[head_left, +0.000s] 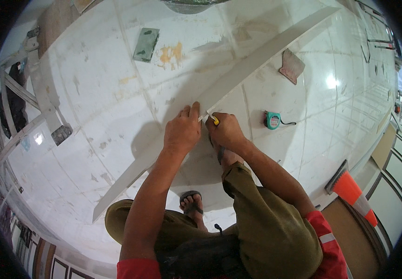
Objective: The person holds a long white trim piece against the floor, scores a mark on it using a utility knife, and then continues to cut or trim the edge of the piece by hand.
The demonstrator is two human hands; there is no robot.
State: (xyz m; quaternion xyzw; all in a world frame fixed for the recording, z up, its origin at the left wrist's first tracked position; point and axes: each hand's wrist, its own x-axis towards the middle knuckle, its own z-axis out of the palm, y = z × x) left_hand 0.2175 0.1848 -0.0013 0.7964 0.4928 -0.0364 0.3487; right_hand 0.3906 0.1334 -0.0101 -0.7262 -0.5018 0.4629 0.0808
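Long pale board: lies slantwise across the white tiled floor, from lower left to upper right, crossing in front of the person's knees.

Left hand: palm down, pressed flat on the board near its middle, fingers together, thumb stretched along the edge; forearm reaching straight out from the lower edge.

Right hand: closed in a fist around a yellow-handled cutter, tip against the board edge just beside the left thumb; wrist bent, forearm coming in from the lower right over the raised knee.

Tape measure, teal: on the floor, right of the hands, apart from the board.

Green trowel: floor, upper left.

Sandalled foot: under the board.
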